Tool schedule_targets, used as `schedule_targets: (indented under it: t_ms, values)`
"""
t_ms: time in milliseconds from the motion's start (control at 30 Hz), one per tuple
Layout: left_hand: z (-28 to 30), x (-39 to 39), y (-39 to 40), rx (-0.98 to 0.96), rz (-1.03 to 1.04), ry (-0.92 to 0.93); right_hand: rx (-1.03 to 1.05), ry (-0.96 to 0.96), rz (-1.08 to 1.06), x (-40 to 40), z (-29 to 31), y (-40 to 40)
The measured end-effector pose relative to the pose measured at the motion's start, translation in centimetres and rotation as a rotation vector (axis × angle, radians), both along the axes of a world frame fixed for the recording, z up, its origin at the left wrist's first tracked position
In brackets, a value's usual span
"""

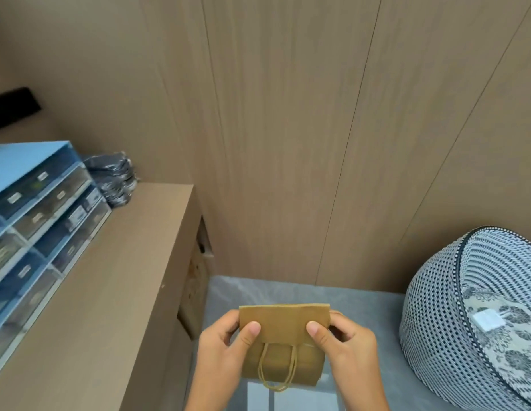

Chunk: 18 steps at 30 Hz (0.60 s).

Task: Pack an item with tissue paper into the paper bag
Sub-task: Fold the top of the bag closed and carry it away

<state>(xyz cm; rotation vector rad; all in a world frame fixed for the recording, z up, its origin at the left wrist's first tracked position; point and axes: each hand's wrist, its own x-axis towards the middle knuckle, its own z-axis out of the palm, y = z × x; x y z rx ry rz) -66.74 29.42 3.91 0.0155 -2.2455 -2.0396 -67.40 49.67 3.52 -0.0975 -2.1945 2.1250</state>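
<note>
Both hands hold a small brown paper bag (283, 324) by its upper part, the left hand (221, 348) at its left edge and the right hand (348, 345) at its right edge, thumbs pressed on the front. The twine handles (277, 369) hang down between the hands. Right of the right hand sits a patterned cushion (477, 315); left of the left hand runs a desk (110, 286) bearing blue drawers (36, 212).

matt kraft paper bag (283, 324); wood-grain wall (288, 143)

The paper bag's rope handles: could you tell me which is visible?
The handle hanging down the near face of the paper bag; any other is hidden.
</note>
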Motion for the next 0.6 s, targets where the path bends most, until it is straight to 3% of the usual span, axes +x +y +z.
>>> schedule_targets:
  t_ms: [433,600]
  values:
    - [-1.5,-29.5,-6.9,0.036,0.084,-0.013,0.01,0.005,-0.011,-30.5,0.4,-7.2]
    - [-0.2,-38.6,-12.4,0.034,0.199,-0.004,0.024,0.029,0.12,-42.1,1.8,-12.6]
